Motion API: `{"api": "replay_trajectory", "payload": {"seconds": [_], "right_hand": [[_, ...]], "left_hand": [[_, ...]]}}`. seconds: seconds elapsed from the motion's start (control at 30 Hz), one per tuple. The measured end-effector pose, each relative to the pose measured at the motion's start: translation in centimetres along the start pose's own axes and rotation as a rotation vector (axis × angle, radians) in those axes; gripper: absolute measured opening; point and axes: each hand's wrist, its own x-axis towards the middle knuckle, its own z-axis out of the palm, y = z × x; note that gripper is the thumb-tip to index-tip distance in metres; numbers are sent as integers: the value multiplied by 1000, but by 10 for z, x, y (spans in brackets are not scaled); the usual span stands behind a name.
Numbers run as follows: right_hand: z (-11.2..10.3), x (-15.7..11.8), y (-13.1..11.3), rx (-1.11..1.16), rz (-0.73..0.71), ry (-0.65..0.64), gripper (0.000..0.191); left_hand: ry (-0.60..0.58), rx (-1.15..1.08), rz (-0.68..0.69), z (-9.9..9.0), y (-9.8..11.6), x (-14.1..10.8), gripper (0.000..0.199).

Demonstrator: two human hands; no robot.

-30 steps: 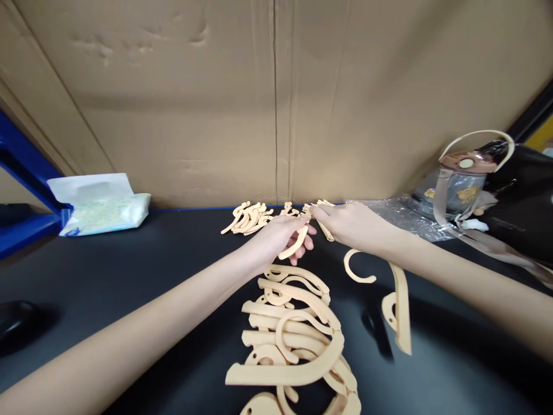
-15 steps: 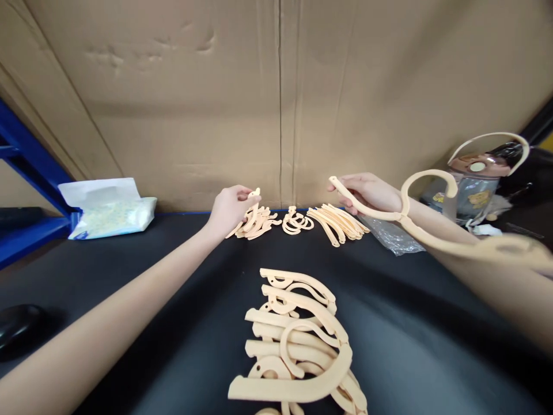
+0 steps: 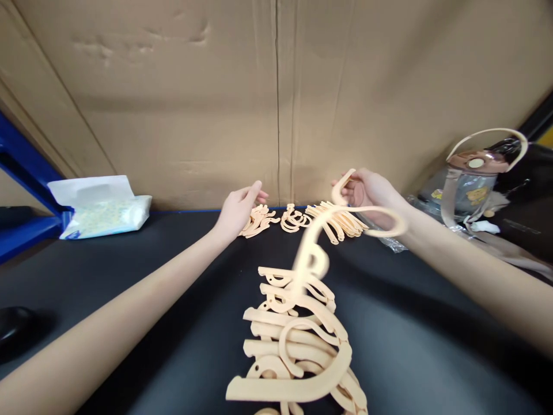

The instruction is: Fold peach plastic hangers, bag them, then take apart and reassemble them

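My right hand (image 3: 367, 187) grips one end of a beige hooked piece (image 3: 311, 248), whose blurred arm and hook swing out over the pile nearer me. My left hand (image 3: 239, 207) is beside the small beige parts (image 3: 261, 219) at the back, thumb raised and fingers apart, with nothing seen in it. Between the hands lie curved hook parts (image 3: 294, 220) and, to their right, a bundle of long curved parts (image 3: 334, 222). Folded beige hangers (image 3: 302, 351) are stacked in a row at the front centre.
At the left stand a blue frame (image 3: 30, 173), a pack of wipes (image 3: 106, 213) and a black mouse (image 3: 15, 325). A bottle with a handle (image 3: 473, 178) is at the right, near clear plastic wrap (image 3: 395, 242). Cardboard (image 3: 194, 104) stands behind the black table (image 3: 185, 346).
The hooked piece in my right hand has swung round from over my right forearm to the centre. My left hand has let go of a small part and moved slightly right, fingers opened.
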Motion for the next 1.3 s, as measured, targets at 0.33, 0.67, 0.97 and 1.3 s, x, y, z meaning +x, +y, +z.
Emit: {"api": "replay_trajectory", "payload": {"seconds": [0.33, 0.67, 0.97, 1.3], "right_hand": [[9, -15, 11, -159, -31, 136, 15], [21, -37, 7, -1410, -923, -354, 27], [24, -30, 16, -1252, -509, -393, 23], [-26, 22, 51, -1054, -137, -46, 31]], "left_hand": [[-485, -600, -328, 17, 24, -17, 22], [-576, -400, -377, 22, 36, -29, 26], [-514, -189, -314, 17, 47, -33, 34], [-316, -108, -169, 15, 45, -30, 44]]}}
